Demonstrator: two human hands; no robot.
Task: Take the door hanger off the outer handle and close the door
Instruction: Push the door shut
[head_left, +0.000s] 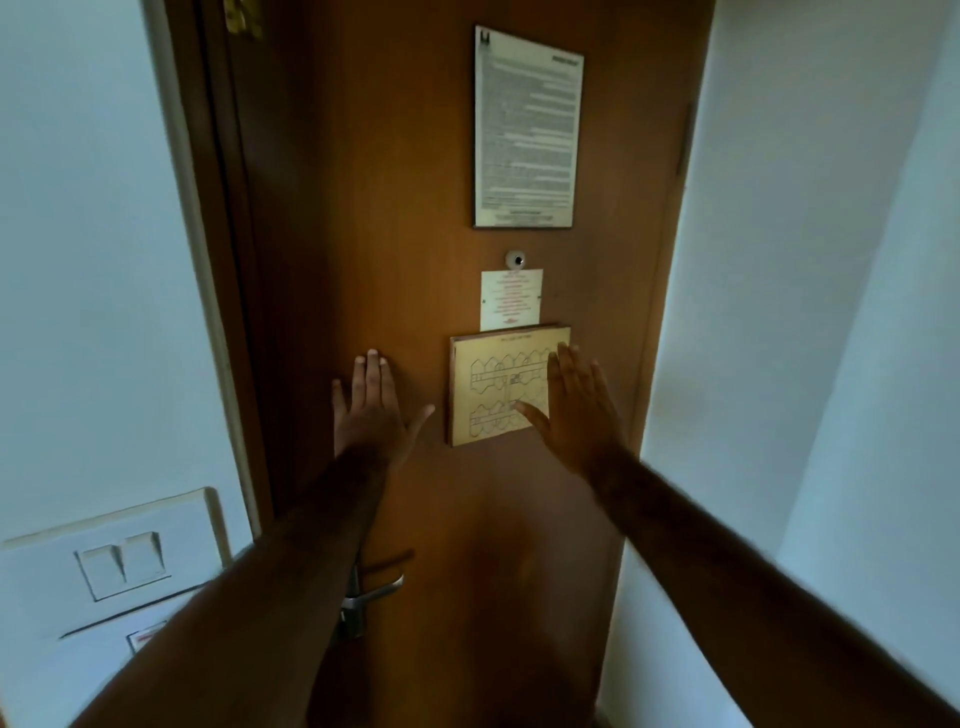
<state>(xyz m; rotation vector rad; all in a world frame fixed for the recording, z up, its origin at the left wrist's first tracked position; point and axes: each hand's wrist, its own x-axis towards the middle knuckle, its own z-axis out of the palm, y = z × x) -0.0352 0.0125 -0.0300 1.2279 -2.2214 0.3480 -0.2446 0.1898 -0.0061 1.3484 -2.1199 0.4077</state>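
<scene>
A brown wooden door (395, 197) fills the middle of the view, seen from its inner side. My left hand (371, 410) lies flat on the wood with fingers spread, left of a gold floor-plan plaque (493, 384). My right hand (576, 410) is spread open over the plaque's right edge. Neither hand holds anything. The metal inner handle (382, 587) shows low down, partly behind my left forearm. No door hanger is in view, and the outer handle is hidden behind the door.
A framed notice (527, 130), a peephole (515, 258) and a small white card (511, 299) are fixed on the door. White walls stand close on both sides. A white switch plate (122, 566) is on the left wall by the door frame (208, 260).
</scene>
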